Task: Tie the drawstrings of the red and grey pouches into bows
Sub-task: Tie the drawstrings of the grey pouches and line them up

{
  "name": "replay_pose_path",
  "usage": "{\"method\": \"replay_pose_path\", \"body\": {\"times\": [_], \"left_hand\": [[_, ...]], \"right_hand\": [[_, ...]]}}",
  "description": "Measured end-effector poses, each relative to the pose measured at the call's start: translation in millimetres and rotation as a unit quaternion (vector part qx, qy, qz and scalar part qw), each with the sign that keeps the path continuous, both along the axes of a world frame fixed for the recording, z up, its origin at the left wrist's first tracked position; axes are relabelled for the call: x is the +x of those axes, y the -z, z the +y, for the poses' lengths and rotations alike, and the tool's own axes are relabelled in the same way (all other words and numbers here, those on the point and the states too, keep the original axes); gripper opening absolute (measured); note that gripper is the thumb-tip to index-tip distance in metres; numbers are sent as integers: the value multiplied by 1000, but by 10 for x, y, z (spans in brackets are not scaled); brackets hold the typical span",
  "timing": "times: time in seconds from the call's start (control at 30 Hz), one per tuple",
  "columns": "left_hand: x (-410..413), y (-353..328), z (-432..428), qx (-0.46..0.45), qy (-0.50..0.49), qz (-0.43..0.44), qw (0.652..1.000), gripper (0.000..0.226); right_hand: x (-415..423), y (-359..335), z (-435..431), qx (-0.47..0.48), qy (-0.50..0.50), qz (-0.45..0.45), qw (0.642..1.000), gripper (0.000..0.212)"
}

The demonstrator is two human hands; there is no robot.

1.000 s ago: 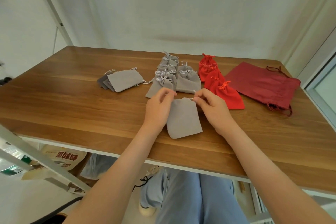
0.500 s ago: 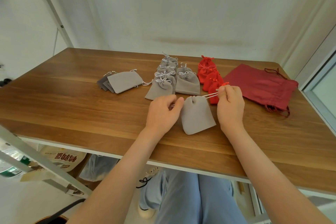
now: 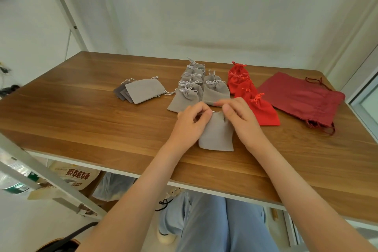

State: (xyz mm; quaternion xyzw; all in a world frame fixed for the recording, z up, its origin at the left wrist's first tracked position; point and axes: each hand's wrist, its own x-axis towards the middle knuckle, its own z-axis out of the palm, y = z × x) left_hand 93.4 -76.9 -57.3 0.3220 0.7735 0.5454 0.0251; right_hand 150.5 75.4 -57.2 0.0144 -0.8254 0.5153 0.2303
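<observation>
Half a second before this moment your hands were apart, and your right hand (image 3: 240,118) had drawn the drawstring (image 3: 214,111) out to the side of the grey pouch (image 3: 216,135). At this moment both hands had closed in and met over the mouth of that pouch. The mouth, flat and open a second earlier, was gathered. In judgement, the cinching step was finished and the first crossing of the bow was starting.

Your left hand (image 3: 191,120) had its fingers curled, with thumb and forefinger pinching the drawstring at the neck. Your right hand was also curled and pinched the same drawstring from the other side. Only a short pale sliver of cord showed between the fingertips; no loop could be made out.

The grey pouch lay flat on the surface (image 3: 81,120), its neck under your fingers and its body between your wrists, pointing toward you.

Directly beyond the grey pouch lay the tied grey pouches (image 3: 190,92), bows visible. Beyond it and to the right lay the red pouches (image 3: 259,108), the nearest just beside your right hand. Beyond it and to the left, well apart, lay the untied grey pouches (image 3: 143,90).
</observation>
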Motion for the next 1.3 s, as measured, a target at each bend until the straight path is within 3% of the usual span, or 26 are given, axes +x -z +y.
{"method": "replay_pose_path", "body": {"times": [0.1,0.2,0.3,0.37,0.43,0.63,0.7,0.8,0.9,1.1,1.3], "left_hand": [[23,-16,20,34,2,9,999,20],[33,-18,24,42,-47,6,998,32],[21,-38,-16,76,-39,-86,993,39],[-8,-60,-43,111,3,-154,982,31],[-27,-84,-64,109,21,-168,980,24],[27,-44,-3,54,-24,-82,995,38],[43,-37,16,44,-33,-39,998,33],[55,-45,29,31,-44,3,999,32],[67,-33,41,10,-45,25,999,35],[86,-36,70,-11,-43,10,999,35],[76,-52,79,-12,24,-60,998,41]], "right_hand": [[-9,27,-21,83,-24,-52,995,21],[5,21,-24,74,-35,-65,995,22],[17,7,-21,58,-69,-91,992,11],[28,-11,-33,71,-88,-111,987,3],[28,-13,-43,87,-90,-122,985,7],[5,11,-68,113,-84,-127,982,15],[11,-3,-77,79,-93,-118,985,13],[46,-41,-79,-18,-114,-83,990,26],[56,-62,-79,-34,-104,-75,991,17],[37,-39,-105,-12,-72,-44,996,5],[23,2,-87,22,-14,14,1000,21]]}}
